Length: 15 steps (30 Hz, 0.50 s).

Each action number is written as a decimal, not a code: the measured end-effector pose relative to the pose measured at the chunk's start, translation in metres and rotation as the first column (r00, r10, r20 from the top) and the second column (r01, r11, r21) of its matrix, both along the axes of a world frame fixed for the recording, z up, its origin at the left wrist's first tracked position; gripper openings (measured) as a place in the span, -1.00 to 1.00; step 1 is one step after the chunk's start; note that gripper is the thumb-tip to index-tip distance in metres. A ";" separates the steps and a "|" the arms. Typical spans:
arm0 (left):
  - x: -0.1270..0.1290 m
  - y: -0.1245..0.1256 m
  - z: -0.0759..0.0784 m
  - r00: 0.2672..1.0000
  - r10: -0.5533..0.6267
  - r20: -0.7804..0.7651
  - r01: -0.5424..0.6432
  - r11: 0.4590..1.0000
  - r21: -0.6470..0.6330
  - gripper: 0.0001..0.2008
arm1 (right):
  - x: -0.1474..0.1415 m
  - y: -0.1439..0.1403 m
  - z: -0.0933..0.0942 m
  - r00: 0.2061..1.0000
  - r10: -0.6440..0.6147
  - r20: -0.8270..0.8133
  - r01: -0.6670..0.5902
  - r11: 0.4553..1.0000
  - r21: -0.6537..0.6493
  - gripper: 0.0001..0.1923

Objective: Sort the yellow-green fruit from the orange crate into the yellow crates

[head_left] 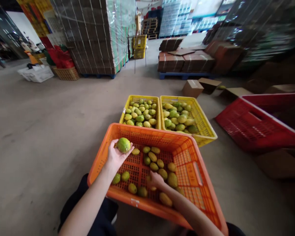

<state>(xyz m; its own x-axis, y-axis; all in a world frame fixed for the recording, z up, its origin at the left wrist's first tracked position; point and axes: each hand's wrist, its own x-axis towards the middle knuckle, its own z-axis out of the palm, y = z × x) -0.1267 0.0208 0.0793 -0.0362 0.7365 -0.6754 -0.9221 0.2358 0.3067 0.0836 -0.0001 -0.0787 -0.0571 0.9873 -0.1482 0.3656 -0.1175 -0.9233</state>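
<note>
Left hand (116, 156): cupped palm-up around a green fruit (123, 144), lifted clear at frame centre-left for inspection.
Right hand (155, 180): lowered among loose fruits (159, 163); grip could not be told.
Orange crate (194, 173): tilted toward the person.

Green-yellow oval fruit (124, 144), held in the upturned palm of left hand (116, 156), just inside the far-left corner of orange crate (198, 173). Crate of perforated plastic, tilted, with a handle slot in the right wall. Loose yellow-green fruits (159, 163) scattered over the crate floor, most toward the middle and near edge. Right hand (155, 180) lowered palm-down among these, touching one fruit near the near edge.
</note>
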 end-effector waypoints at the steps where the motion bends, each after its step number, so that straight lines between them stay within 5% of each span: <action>1: 0.001 0.000 0.000 1.000 -0.018 0.012 0.018 1.000 0.010 -0.75 | 0.004 0.010 0.006 0.999 0.025 0.029 -0.025 0.999 -0.023 -0.83; 6: 0.015 -0.003 -0.002 0.985 -0.169 0.027 0.166 0.983 0.072 -0.58 | 0.025 0.049 0.076 0.997 0.063 0.045 -0.063 0.998 -0.001 -0.47; 10: 0.037 -0.011 -0.009 0.970 -0.240 -0.043 0.244 0.953 0.181 -0.63 | 0.038 0.023 0.139 0.983 0.010 -0.182 0.027 0.979 0.200 -0.33; 15: 0.067 -0.029 -0.015 0.940 -0.289 -0.183 0.339 0.859 0.384 -0.75 | 0.032 -0.023 0.150 0.976 -0.048 -0.214 0.108 0.954 0.279 -0.30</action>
